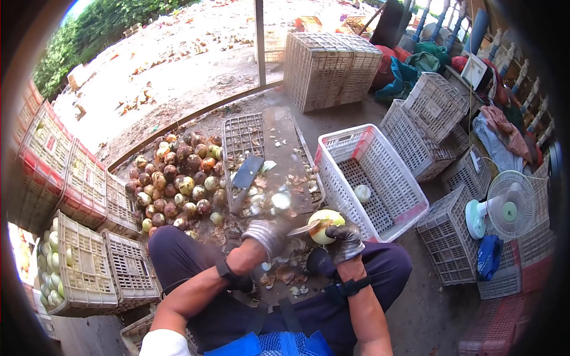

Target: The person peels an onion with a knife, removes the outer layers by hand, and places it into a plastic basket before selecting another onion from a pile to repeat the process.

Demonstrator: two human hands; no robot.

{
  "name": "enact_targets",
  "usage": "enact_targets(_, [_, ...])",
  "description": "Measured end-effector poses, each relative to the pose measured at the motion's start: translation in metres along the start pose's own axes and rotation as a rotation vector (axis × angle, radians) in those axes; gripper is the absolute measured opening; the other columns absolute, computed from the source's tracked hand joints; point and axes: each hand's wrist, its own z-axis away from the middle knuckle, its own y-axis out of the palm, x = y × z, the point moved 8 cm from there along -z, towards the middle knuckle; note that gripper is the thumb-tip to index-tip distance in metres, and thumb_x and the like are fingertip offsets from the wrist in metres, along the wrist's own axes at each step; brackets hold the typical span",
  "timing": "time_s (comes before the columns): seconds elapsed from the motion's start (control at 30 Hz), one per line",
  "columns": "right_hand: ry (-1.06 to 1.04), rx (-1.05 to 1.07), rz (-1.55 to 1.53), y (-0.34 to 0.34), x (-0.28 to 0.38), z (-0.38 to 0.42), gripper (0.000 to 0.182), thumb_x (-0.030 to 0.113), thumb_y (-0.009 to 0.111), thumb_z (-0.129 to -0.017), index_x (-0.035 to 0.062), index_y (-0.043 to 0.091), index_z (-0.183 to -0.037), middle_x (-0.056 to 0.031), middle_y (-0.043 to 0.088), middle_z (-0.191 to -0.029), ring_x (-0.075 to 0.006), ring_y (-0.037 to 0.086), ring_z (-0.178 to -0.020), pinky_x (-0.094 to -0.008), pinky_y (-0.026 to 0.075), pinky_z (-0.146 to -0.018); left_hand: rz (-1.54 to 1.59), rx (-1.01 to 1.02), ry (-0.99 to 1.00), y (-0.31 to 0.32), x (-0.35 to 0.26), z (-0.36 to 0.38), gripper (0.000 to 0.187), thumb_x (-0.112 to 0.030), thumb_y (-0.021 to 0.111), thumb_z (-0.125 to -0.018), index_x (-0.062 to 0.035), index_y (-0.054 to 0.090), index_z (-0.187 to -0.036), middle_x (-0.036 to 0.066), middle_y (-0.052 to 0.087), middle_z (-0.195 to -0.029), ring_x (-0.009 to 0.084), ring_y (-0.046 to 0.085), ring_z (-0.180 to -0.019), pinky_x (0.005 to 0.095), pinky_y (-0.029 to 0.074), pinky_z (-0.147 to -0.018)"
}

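My left hand point(264, 236), in a pale grey glove, is closed around a small knife point(304, 228). Its blade points right and touches the side of a pale yellow-green onion point(326, 226) with some brown skin left on it. The onion sits in the grip of my right hand point(345, 243), which wears a dark and grey glove. Motion smears the left fingers a little. Beyond my hands, a cleaver point(247, 172) lies on a wooden board point(284, 154) littered with skins and pale pieces.
Unpeeled onions point(181, 178) are heaped left of the board. To the right stands a white plastic crate point(380, 178) with one pale onion point(362, 193) inside. Stacked crates point(332, 68) surround me, and a crate of pale onions point(83, 261) is at left. A fan point(509, 207) stands at right.
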Motion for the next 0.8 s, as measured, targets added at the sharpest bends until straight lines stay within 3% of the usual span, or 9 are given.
enact_targets(0.13, [-0.121,0.038,0.167,0.003,0.002,-0.011,0.041,0.005,0.066,-0.063,-0.0071,0.058,-0.101,-0.0155,0.064,-0.088,-0.0269,0.064,-0.071,-0.0355,0.056,-0.071,-0.072,-0.175,-0.041,-0.013,-0.007,0.001,0.013,-0.013,0.057,-0.075,-0.0061,0.064,-0.082,0.018,0.063,-0.076,0.0341,0.063,-0.072,0.0427,0.050,-0.061])
enact_targets(0.23, [-0.126,0.021,0.145,0.022,0.007,-0.004,0.038,0.003,0.064,-0.065,-0.0067,0.058,-0.101,-0.0147,0.064,-0.089,-0.0255,0.064,-0.070,-0.0332,0.056,-0.069,-0.064,-0.186,-0.073,-0.005,-0.001,-0.008,0.014,-0.014,0.059,-0.074,-0.0069,0.065,-0.085,0.017,0.063,-0.077,0.0322,0.063,-0.072,0.0413,0.050,-0.061])
enact_targets(0.33, [-0.046,-0.006,0.102,0.001,0.000,-0.013,0.060,0.004,0.076,-0.053,-0.0097,0.057,-0.108,-0.0175,0.065,-0.096,-0.0306,0.065,-0.085,-0.0395,0.054,-0.082,0.124,0.005,-0.025,0.021,0.007,-0.019,0.017,-0.015,0.062,-0.073,-0.0071,0.065,-0.088,0.015,0.065,-0.080,0.0304,0.063,-0.071,0.0396,0.050,-0.060])
enact_targets(0.43, [-0.138,-0.064,0.183,-0.006,0.005,-0.012,0.060,0.005,0.077,-0.051,-0.0097,0.058,-0.106,-0.0169,0.065,-0.094,-0.0297,0.065,-0.083,-0.0392,0.054,-0.080,-0.062,0.316,0.017,0.027,0.003,-0.025,0.017,-0.014,0.062,-0.074,-0.0081,0.065,-0.090,0.013,0.066,-0.082,0.0275,0.063,-0.072,0.0369,0.050,-0.063])
enact_targets(0.47, [-0.152,-0.052,0.217,-0.004,0.007,-0.011,0.061,0.005,0.077,-0.051,-0.0098,0.058,-0.106,-0.0167,0.065,-0.094,-0.0294,0.065,-0.083,-0.0390,0.054,-0.080,0.076,0.192,0.094,0.029,0.009,-0.026,0.019,-0.012,0.061,-0.075,-0.0098,0.066,-0.093,0.011,0.066,-0.081,0.0224,0.063,-0.073,0.0345,0.050,-0.066])
enact_targets(0.57, [-0.186,-0.028,0.298,0.000,0.010,-0.010,0.063,0.006,0.077,-0.049,-0.0100,0.058,-0.106,-0.0160,0.065,-0.093,-0.0285,0.065,-0.083,-0.0383,0.054,-0.080,0.219,-0.015,0.299,0.029,0.010,-0.028,0.033,-0.010,0.065,-0.065,-0.0060,0.064,-0.098,0.013,0.064,-0.076,0.0262,0.059,-0.065,0.0364,0.049,-0.061])
enact_targets(0.63, [-0.205,-0.031,0.322,-0.004,0.009,-0.009,0.065,0.007,0.078,-0.048,-0.0101,0.057,-0.107,-0.0156,0.065,-0.093,-0.0280,0.065,-0.082,-0.0376,0.054,-0.079,0.158,0.133,0.271,0.027,0.006,-0.026,0.035,-0.009,0.062,-0.071,-0.0048,0.061,-0.105,0.012,0.063,-0.085,0.0230,0.058,-0.070,0.0355,0.049,-0.066])
enact_targets(0.7, [-0.167,-0.010,0.311,-0.007,0.007,-0.009,0.069,0.007,0.079,-0.046,-0.0101,0.056,-0.109,-0.0155,0.065,-0.095,-0.0277,0.065,-0.084,-0.0375,0.054,-0.080,0.119,0.455,0.131,0.025,0.007,-0.016,0.037,-0.010,0.056,-0.081,-0.0020,0.056,-0.117,0.011,0.064,-0.104,0.0183,0.059,-0.082,0.0336,0.049,-0.076])
enact_targets(0.8, [-0.179,0.079,0.332,0.013,0.008,0.000,0.075,0.007,0.080,-0.043,-0.0099,0.055,-0.112,-0.0155,0.065,-0.098,-0.0275,0.064,-0.087,-0.0373,0.053,-0.082,-0.160,0.301,0.172,0.063,0.042,-0.026,0.034,-0.008,0.058,-0.078,-0.0002,0.059,-0.112,0.009,0.066,-0.098,0.0186,0.059,-0.079,0.0323,0.049,-0.076])
